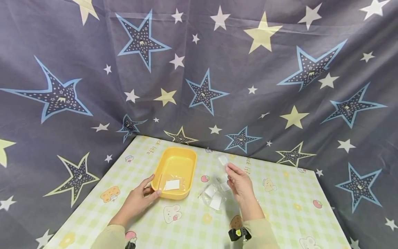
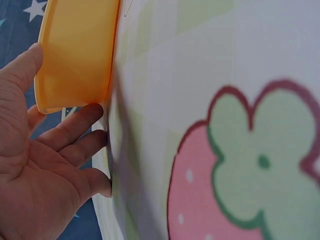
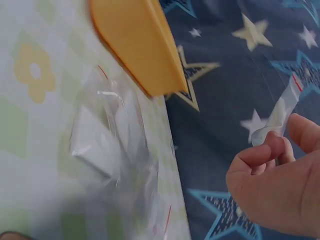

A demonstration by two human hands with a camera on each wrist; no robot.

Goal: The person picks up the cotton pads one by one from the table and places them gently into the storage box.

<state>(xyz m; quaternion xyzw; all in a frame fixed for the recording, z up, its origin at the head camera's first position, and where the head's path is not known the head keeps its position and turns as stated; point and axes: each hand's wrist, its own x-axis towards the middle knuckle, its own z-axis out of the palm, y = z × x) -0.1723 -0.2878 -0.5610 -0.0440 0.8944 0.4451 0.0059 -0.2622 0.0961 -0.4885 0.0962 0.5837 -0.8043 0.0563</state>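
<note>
1. A dark grey backdrop (image 1: 217, 48), printed with blue-edged, yellow and white stars, hangs behind the worktop and down both sides.
2. The worktop (image 1: 192, 228) wears a pale green checked cover with cartoon rabbits, strawberries and flowers.
3. A yellow tray (image 1: 178, 162), rectangular with rounded corners, sits left of centre towards the far side of the worktop, its long sides running from near to far.
4. The left hand (image 1: 136, 204) grasps the tray at its near left corner, thumb at the rim and the other fingers round the outside.
5. The right hand (image 1: 240, 185), right of the tray, is raised above the worktop and pinches one small clear bag.
6. A loose pile of clear bags (image 1: 212, 197) with white pieces inside lies right of the tray, overlapping and apart from it.
7. A black wrist strap (image 1: 238, 233) circles the right wrist.
8. One bag in the tray (image 1: 172, 185), clear around a white piece, lies on the floor at the near end.
9. The pinched bag (image 1: 223, 159) points away from the fingertips towards the far left; a red line marks one end.
</note>
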